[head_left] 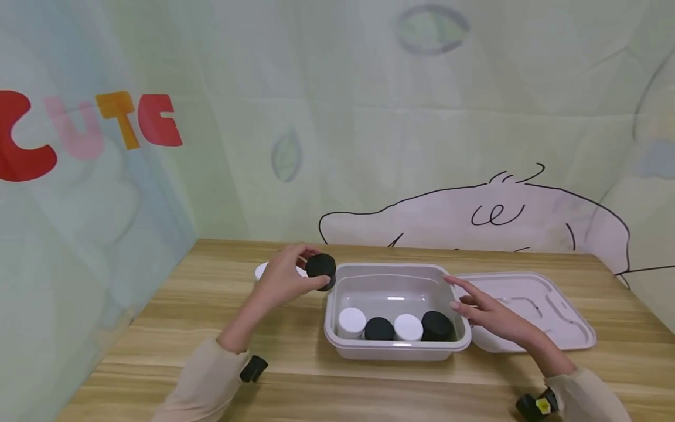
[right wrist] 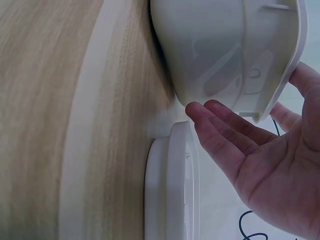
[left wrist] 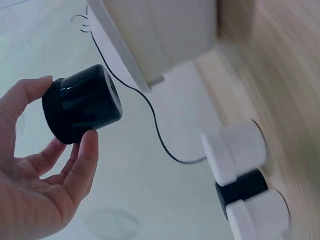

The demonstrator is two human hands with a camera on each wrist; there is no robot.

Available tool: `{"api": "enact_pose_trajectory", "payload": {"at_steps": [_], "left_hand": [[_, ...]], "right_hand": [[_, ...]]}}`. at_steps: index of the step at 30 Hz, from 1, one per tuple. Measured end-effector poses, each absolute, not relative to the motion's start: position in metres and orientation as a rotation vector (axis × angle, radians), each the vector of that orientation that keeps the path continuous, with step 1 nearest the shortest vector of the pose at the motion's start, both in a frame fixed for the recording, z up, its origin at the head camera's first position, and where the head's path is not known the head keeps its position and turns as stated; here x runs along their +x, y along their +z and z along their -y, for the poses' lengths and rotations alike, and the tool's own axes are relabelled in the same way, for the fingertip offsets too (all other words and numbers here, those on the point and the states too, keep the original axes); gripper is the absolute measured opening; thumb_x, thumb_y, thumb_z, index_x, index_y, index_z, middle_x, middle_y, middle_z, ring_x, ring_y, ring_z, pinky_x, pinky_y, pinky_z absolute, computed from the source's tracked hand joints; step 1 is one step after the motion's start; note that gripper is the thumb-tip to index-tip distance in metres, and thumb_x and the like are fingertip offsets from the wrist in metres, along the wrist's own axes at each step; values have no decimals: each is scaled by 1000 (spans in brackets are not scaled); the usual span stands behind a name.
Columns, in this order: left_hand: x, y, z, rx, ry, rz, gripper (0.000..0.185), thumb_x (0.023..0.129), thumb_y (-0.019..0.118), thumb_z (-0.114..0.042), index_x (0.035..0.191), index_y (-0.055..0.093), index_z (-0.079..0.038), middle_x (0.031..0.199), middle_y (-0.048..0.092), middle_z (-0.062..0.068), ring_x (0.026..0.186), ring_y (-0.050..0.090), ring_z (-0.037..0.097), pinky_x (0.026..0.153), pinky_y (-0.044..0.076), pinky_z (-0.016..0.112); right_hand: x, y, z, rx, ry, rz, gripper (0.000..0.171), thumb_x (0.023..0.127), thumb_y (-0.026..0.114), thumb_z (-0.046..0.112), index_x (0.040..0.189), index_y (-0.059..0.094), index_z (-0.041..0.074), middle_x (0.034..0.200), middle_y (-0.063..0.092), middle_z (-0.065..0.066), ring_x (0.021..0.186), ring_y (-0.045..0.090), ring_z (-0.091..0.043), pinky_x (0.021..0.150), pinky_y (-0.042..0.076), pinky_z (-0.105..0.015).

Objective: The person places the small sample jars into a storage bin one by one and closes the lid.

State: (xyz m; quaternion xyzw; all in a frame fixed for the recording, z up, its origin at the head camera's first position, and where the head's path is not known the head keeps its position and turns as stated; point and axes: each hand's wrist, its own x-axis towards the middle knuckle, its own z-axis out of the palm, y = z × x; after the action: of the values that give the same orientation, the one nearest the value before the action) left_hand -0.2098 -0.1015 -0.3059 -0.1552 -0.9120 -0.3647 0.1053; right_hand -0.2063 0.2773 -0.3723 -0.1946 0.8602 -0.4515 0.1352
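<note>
Left hand [head_left: 282, 275] pinches black jar [head_left: 321, 268] — lower it upright toward three o'clock into bin [head_left: 395, 351]; right hand [head_left: 487, 313], fingers spread, steadies the rim.

A wooden table [head_left: 295, 375] fills the lower part of the head view, and a pale green backdrop [head_left: 337, 117] with a line drawing rises behind it. At the upper left of the frame coloured letters [head_left: 89, 132] spell CUTE on the side sheet. A white lid [head_left: 548, 310] lies flat on the table at lower right, and white and black jars [left wrist: 240, 165] stand on it in the left wrist view.
</note>
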Motion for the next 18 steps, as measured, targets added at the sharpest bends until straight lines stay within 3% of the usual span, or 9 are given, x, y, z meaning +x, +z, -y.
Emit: {"api": "enact_pose_trajectory", "payload": {"at_steps": [18], "left_hand": [[-216, -299, 19, -715, -1160, 2814, 47, 74, 74, -21, 116, 58, -8, 111, 59, 7, 95, 57, 21, 80, 47, 32]], "right_hand": [[-203, -370, -272, -470, -1348, -2467, 60, 95, 46, 28, 146, 16, 12, 141, 23, -30, 118, 41, -45, 85, 46, -50]]}}
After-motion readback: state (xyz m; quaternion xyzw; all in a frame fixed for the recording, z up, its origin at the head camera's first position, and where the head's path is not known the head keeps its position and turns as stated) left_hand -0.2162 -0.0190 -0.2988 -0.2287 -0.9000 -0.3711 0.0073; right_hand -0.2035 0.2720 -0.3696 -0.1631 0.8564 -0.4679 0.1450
